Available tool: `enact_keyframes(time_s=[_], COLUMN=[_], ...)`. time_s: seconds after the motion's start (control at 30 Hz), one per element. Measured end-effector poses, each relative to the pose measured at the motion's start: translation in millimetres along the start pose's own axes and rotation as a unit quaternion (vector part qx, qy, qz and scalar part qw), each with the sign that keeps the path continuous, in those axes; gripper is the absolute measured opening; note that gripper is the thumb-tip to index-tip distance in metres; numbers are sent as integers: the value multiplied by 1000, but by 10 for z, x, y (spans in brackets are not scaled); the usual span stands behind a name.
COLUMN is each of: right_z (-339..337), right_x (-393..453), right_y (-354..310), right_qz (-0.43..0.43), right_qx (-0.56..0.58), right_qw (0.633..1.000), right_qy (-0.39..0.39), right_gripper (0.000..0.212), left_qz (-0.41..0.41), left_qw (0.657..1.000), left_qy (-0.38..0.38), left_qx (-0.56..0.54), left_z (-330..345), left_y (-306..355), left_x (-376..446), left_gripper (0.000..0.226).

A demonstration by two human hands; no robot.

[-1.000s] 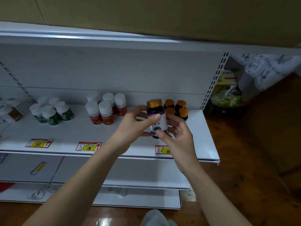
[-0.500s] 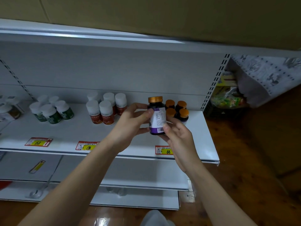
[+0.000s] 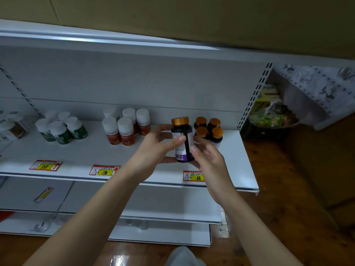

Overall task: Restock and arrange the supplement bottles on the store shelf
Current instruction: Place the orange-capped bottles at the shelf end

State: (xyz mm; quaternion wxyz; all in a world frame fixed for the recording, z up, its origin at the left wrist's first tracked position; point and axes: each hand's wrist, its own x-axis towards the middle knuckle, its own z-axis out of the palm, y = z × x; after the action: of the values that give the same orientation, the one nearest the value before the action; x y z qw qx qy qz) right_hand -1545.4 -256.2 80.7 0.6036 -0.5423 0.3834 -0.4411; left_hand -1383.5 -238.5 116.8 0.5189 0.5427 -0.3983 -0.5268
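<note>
A dark bottle with a gold cap and purple-white label (image 3: 182,139) is held upright just above the white shelf (image 3: 240,160), in front of several matching gold-capped bottles (image 3: 209,129). My left hand (image 3: 155,148) grips its left side, thumb across the label. My right hand (image 3: 207,156) curls round its right side and base. Its label seam faces me.
Several white-capped bottles with red labels (image 3: 124,127) stand left of my hands, and green-labelled ones (image 3: 61,129) farther left. Price tags (image 3: 104,170) line the shelf's front edge. A basket of packets (image 3: 272,114) sits beyond the shelf's right end. Lower shelves lie beneath.
The bottle has been turned in my hands; its label's front has swung away and the seam and barcode now face me. Both hands stay on it, slightly nearer the shelf.
</note>
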Motion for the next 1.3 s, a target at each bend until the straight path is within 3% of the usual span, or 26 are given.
enact_keyframes(time_s=[0.6,0.77,0.93,1.1,1.3], right_z=[24,-44,-90,-122,-124], right_x=[-34,9,89,99,63], right_y=[-20,-105,-294,-486,-623], right_qz=[-33,-54,-121,-200,-214], right_qx=[-37,-51,-54,-71,-105], right_qw=[999,995,989,974,968], right_qy=[-12,-69,-72,-85,-78], right_gripper=[34,55,58,66,67], left_qz=[-3,96,197,254,288], left_qw=[1000,993,969,952,939], left_qy=[8,-37,-97,-125,-141], left_qx=[3,59,112,116,122], left_z=[10,-36,-67,-25,11], left_y=[-1,62,229,391,481], left_x=[-46,-63,-124,-192,-222], left_gripper=[44,49,58,59,58])
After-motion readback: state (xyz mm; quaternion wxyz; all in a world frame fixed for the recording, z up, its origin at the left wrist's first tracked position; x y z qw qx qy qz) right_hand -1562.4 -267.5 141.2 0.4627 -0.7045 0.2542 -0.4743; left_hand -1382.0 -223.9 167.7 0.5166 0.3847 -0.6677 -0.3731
